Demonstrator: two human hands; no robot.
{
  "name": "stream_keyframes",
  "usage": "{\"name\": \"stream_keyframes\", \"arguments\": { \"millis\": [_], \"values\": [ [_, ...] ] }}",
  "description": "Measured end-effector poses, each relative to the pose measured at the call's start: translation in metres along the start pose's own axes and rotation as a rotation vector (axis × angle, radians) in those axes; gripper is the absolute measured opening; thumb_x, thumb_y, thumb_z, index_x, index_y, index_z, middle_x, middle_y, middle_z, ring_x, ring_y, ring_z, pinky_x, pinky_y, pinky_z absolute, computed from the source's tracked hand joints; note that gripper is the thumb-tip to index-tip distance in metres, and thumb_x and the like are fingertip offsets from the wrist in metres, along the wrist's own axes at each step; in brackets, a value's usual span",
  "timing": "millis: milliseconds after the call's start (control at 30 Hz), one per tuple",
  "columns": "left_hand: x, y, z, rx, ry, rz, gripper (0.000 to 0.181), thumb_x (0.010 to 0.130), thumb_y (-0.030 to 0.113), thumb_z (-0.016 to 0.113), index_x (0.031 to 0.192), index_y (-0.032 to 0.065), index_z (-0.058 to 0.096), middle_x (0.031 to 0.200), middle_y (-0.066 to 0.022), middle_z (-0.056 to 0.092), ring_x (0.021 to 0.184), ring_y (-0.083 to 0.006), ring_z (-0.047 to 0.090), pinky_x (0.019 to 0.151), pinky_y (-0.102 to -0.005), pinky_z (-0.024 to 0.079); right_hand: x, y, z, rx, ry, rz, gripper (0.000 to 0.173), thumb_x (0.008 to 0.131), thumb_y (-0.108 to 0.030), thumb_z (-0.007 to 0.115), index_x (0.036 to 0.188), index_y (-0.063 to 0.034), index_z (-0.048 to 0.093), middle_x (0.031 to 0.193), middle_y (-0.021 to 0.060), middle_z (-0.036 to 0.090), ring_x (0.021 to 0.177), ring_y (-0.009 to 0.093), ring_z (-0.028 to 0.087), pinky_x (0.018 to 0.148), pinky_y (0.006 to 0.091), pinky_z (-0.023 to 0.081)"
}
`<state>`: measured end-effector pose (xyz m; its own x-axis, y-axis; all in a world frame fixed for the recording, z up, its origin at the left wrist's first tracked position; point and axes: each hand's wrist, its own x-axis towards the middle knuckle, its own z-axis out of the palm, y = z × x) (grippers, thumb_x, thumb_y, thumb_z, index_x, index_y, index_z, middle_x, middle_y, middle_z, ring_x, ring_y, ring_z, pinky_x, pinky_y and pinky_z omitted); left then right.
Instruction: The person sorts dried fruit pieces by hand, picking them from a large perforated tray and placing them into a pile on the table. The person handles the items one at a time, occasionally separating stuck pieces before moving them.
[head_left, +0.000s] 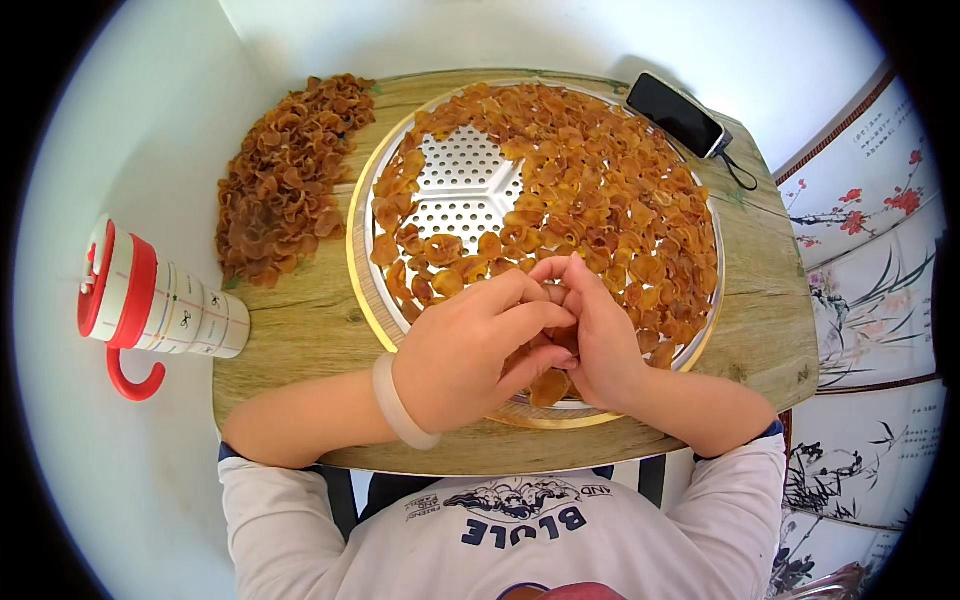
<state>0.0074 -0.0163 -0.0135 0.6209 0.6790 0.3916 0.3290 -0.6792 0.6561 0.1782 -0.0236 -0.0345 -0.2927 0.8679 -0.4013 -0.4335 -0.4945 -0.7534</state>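
Note:
Before me lies a round perforated metal tray (461, 217) on a slightly wider round wooden board (360, 262). Thin, curled, amber-brown dried slices (615, 180) cover much of the tray; its bare metal shows at the upper left. Over the tray's near edge my left hand (465, 345), with a pale band on its wrist, meets my right hand (604, 337). Both are curled together around a few slices, one of them (550, 388) visible just below the fingers. My fingers hide most of what lies between them. Each hand appears to hold part of these slices.
A heap of darker dried slices (281, 187) lies on the wooden table (315, 322) at the left. Near the table's left edge is a white and red tumbler (180, 300) with a handle. A smartphone (675, 114) with a strap rests against the tray's upper right. Walls adjoin the table.

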Motion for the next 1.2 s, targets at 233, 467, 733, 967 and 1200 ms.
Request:
{"name": "stream_keyframes", "arguments": {
  "millis": [233,467,733,967,1200],
  "values": [
    [-0.006,0.005,0.001,0.031,0.002,-0.075,0.016,0.082,0.008,0.075,0.095,0.0080,0.065,0.092,-0.0062,0.060,0.074,-0.0222,0.062,0.065,-0.0331,0.052,-0.002,0.005,-0.008,-0.181,-0.096,-0.055,0.039,0.106,-0.046,0.031,0.114,-0.0120,0.048,0.080,-0.0025,0.048,0.067,0.005,0.040,0.053,0.0201,0.029],
    [-0.002,0.006,-0.017,-0.175,-0.017,-0.272,0.012,0.087,0.009,0.072,0.095,0.0072,0.062,0.086,-0.0034,0.059,0.071,-0.0140,0.061,0.060,-0.0274,0.048,0.000,0.003,-0.007,-0.048,-0.095,-0.081,0.044,0.103,-0.050,0.035,0.110,-0.0099,0.050,0.083,0.0007,0.054,0.065,0.009,0.045,0.050,0.0217,0.031],
    [0.020,-0.065,-0.094,0.217,0.196,-0.506,0.011,0.088,0.010,0.069,0.093,0.0005,0.069,0.077,-0.0046,0.068,0.071,-0.0112,0.061,0.065,-0.0267,0.049,0.002,0.004,-0.010,-0.014,-0.148,-0.133,0.031,0.106,-0.038,0.038,0.110,-0.0098,0.050,0.076,-0.0004,0.046,0.063,0.007,0.041,0.050,0.0213,0.031],
    [0.021,-0.103,-0.097,0.266,0.042,-0.766,0.019,0.084,0.018,0.070,0.087,-0.0008,0.071,0.079,-0.0087,0.070,0.072,-0.0156,0.065,0.069,-0.0308,0.052,0.001,0.002,-0.006,-0.050,-0.109,-0.109,0.026,0.106,-0.035,0.039,0.110,-0.0110,0.050,0.076,-0.0006,0.047,0.062,0.006,0.041,0.050,0.0207,0.031],
    [0.022,-0.105,-0.092,0.382,0.008,-0.803,0.022,0.083,0.021,0.071,0.087,-0.0002,0.072,0.079,-0.0096,0.071,0.072,-0.0186,0.066,0.070,-0.0329,0.053,0.000,0.000,-0.005,-0.051,-0.110,-0.092,0.017,0.104,-0.028,0.047,0.110,-0.0124,0.050,0.076,-0.0021,0.047,0.063,0.005,0.041,0.050,0.0201,0.031]
  ]
}}
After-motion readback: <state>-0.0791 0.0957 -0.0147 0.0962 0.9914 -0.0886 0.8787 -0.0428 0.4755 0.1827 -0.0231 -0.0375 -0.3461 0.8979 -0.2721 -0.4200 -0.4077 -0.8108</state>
